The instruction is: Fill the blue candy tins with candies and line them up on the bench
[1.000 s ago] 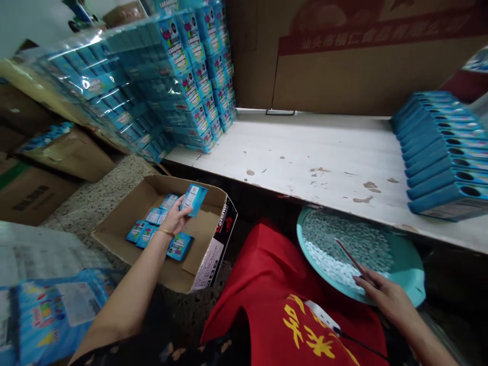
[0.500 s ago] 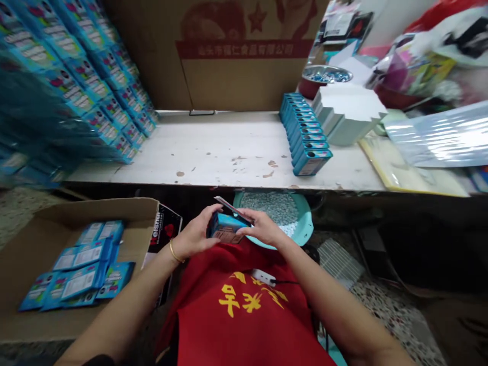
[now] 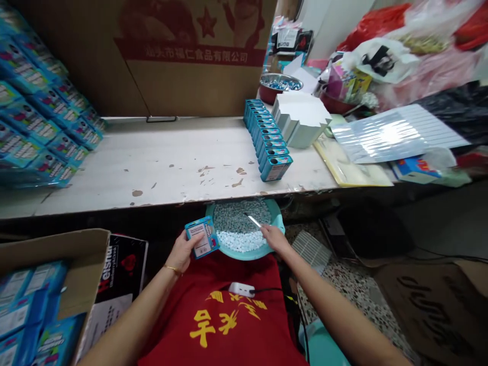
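Observation:
My left hand [image 3: 183, 252] grips a small flat blue box [image 3: 202, 238] with a white label panel, its thumb across the front. The box is tilted beside the left rim of a turquoise basin [image 3: 280, 223]. Many small pale pellets [image 3: 242, 240] lie in the basin, whiter at the near side and greyer behind. At the basin's right side, my right hand [image 3: 275, 238] is closed around a thin silvery tool [image 3: 253, 220]. Its far end reaches over the pellets, and I cannot make out the tip's shape.
A row of blue boxes [image 3: 275, 168] stands on the white table [image 3: 179, 173], beside stacked white card [image 3: 303, 109]. Blue packs [image 3: 53, 137] are piled at left. An open carton [image 3: 87, 249] with blue packs is lower left. A power strip [image 3: 241, 290] lies on the red apron [image 3: 229, 335].
My hands have parted. The left has turned the blue box to show its label; the right has moved to the basin with the silvery tool. The view has swung right.

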{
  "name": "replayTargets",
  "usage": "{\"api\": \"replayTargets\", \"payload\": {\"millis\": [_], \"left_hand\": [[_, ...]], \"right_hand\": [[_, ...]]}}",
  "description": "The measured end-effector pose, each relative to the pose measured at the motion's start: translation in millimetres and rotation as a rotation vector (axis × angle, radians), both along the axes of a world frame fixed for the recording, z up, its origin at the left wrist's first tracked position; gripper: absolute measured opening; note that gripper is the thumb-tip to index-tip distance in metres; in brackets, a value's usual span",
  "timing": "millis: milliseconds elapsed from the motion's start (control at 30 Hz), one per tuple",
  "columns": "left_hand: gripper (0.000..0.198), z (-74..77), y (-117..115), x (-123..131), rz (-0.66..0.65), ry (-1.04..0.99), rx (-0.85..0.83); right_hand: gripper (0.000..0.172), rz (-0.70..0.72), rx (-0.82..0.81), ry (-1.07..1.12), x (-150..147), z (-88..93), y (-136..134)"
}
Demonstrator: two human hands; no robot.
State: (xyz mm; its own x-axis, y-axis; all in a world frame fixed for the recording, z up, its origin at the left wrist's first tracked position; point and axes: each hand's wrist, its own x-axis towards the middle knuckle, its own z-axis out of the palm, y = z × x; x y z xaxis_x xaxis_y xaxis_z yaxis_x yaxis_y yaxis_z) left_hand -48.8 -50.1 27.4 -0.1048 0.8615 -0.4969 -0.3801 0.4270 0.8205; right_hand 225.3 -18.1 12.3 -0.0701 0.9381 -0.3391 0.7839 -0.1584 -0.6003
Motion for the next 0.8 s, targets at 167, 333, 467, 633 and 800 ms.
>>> {"api": "replayTargets", "payload": {"millis": [167,333,467,633,800], "left_hand": [[0.043,-8.2,4.4,-12.3,0.092,-0.007,-0.018],[0.042,-8.3,-1.3,-20.0,0.073,0.003,-0.060],[0.042,-12.7,-1.6,-22.9,0.097,-0.014,-0.086],[0.042,-18.5,1.3,-18.2,0.074,-0.041,-0.068],[0.045,-19.4,3.4,-19.8,0.035,-0.013,-0.012]], "right_hand": [[0.035,0.054,0.170,-0.613,15.8,-16.0,62.6],[0.038,0.131,0.074,-0.583,-25.0,-40.7,110.2],[0.037,0.246,-0.009,-0.513,-44.9,-55.5,95.1],[0.041,0.372,0.012,-0.426,-26.7,-41.8,45.4],[0.039,0.312,0.123,-0.561,18.2,-9.5,32.8]]}}
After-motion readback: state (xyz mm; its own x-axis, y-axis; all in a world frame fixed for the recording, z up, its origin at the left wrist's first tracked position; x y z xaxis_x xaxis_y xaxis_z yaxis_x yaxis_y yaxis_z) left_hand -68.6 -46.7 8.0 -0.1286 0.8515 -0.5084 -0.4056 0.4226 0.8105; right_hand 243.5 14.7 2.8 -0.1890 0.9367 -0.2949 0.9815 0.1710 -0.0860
